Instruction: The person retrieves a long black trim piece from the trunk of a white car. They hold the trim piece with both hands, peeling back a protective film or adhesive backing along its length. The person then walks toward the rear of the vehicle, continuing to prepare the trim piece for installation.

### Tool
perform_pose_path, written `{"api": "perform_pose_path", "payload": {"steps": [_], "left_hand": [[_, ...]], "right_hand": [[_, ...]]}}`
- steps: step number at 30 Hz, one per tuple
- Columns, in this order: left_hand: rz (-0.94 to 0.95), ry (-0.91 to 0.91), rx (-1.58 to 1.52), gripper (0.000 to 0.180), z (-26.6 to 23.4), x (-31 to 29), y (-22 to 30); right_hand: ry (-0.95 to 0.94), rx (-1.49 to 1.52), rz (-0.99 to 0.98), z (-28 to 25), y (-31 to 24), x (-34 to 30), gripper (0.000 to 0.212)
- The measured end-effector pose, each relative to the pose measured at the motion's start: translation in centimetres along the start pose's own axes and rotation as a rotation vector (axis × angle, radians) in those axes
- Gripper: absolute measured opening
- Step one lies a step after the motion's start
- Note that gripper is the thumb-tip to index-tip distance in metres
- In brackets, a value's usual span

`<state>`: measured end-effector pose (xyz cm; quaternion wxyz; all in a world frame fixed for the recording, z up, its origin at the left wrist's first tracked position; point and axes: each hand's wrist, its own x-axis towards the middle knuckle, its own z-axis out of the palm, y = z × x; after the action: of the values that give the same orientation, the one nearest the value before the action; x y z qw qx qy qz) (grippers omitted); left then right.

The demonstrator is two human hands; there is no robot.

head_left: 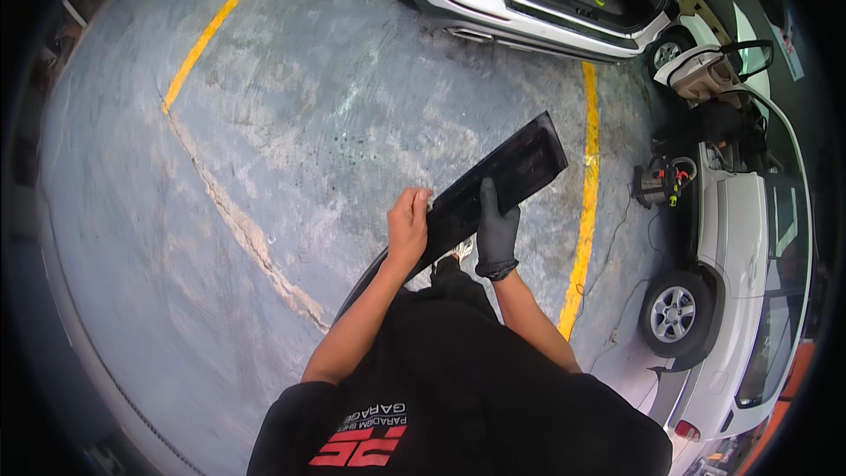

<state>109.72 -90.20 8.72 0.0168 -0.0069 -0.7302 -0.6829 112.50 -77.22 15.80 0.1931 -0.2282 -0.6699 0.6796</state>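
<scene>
A long black trim panel [458, 211], apparently a car part, is held slantwise in front of my body. Its wide end points to the far right, and its narrower, curved end passes behind my left forearm. My right hand [498, 234], in a dark grey glove, grips the panel from the right, with the thumb lying across its face. My bare left hand [408, 225] is closed at the panel's left edge, fingers curled against it. The left fingertips are partly hidden, so anything small between them cannot be made out. Below the panel, part of my shoe [460, 249] shows.
A white car [546, 13] with an opening in its body stands at the far side. Along the right is another white vehicle [736, 238], its door open, with a dark-clothed person [705, 123] beside it. A vacuum cleaner [659, 183] and cable lie near it. Yellow lines [585, 194] mark the grey floor.
</scene>
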Motion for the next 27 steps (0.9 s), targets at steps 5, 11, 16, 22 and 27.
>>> {"api": "perform_pose_path", "payload": {"steps": [5,11,16,22,27], "left_hand": [[-0.027,-0.132,-0.219,0.034,-0.3,-0.4,-0.8],[-0.124,-0.211,-0.129,0.037,-0.5,0.4,-1.5],[-0.207,0.033,-0.049,0.036,0.5,0.5,-3.2],[-0.164,-0.131,-0.335,0.031,-0.7,1.0,-3.9],[-0.159,-0.258,-0.226,0.035,-1.2,0.7,-2.9]], "right_hand": [[0.013,-0.001,0.050,-0.8,0.3,0.6,0.034],[0.025,0.005,-0.041,0.3,-0.2,0.3,0.034],[0.007,-0.037,-0.033,0.6,0.7,0.1,0.035],[0.038,-0.040,-0.017,0.9,1.0,0.4,0.034],[-0.005,-0.036,-0.061,1.5,-0.4,0.3,0.031]]}}
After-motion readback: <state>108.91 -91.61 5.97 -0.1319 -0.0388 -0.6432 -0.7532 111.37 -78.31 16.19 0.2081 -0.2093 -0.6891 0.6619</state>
